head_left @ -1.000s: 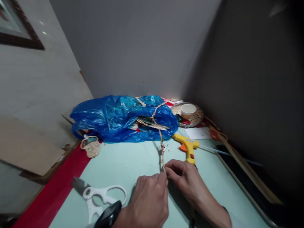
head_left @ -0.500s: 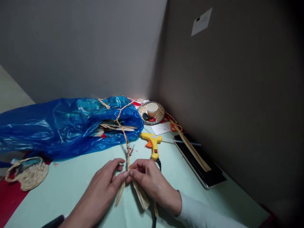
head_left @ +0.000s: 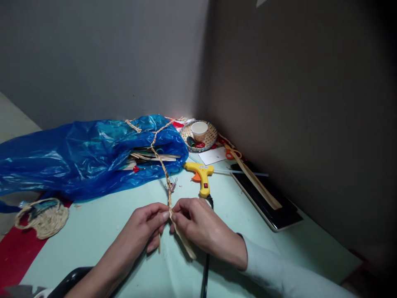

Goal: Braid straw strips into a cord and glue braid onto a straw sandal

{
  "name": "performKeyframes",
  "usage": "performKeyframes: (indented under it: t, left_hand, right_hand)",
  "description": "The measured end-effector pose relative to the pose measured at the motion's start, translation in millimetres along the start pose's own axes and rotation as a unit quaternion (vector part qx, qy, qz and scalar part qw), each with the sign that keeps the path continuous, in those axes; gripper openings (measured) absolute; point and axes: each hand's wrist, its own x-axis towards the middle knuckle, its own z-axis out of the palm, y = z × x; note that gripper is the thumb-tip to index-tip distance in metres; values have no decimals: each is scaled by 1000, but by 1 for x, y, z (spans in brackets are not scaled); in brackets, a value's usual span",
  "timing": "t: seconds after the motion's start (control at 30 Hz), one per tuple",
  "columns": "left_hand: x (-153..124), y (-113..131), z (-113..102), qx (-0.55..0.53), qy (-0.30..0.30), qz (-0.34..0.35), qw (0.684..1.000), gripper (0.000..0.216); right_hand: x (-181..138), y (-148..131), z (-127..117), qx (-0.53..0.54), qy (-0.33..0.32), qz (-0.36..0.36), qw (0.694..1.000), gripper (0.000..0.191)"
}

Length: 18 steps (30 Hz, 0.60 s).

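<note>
A tan braided straw cord runs from the blue plastic bag down to my hands over the pale green table. My left hand pinches the braid's lower end from the left. My right hand pinches it from the right, fingertips touching the left hand's. Loose flat straw strips hang below both hands. A small metal binder clip is clipped on the braid just above my fingers.
A yellow glue gun lies just behind my right hand, its black cable running toward me. A woven tray with a paper cup stands in the corner. A dark tablet with a wooden strip lies right. A small woven basket sits left.
The view swung right, so the white scissors left the frame. My hands stayed on the braid and drew closer together, fingertips now pinched at the braid's end.
</note>
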Motion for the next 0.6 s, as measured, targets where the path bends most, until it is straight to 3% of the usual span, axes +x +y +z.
performKeyframes:
  t: [0.23, 0.4, 0.47, 0.6]
  left_hand:
    - [0, -2, -1, 15, 39, -21, 999, 30]
    - [-3, -3, 4, -36, 34, -46, 998, 31]
    - [-5, -3, 6, -72, 20, -48, 996, 29]
    - [-7, -3, 5, -134, 0, -49, 990, 33]
  right_hand:
    - [-11, -11, -11, -186, 13, -40, 982, 22]
    - [-22, -13, 6, -230, 1, -76, 970, 18]
    - [-25, -12, 17, -287, -14, -103, 952, 12]
    - [-27, -12, 26, -394, -67, -184, 898, 20]
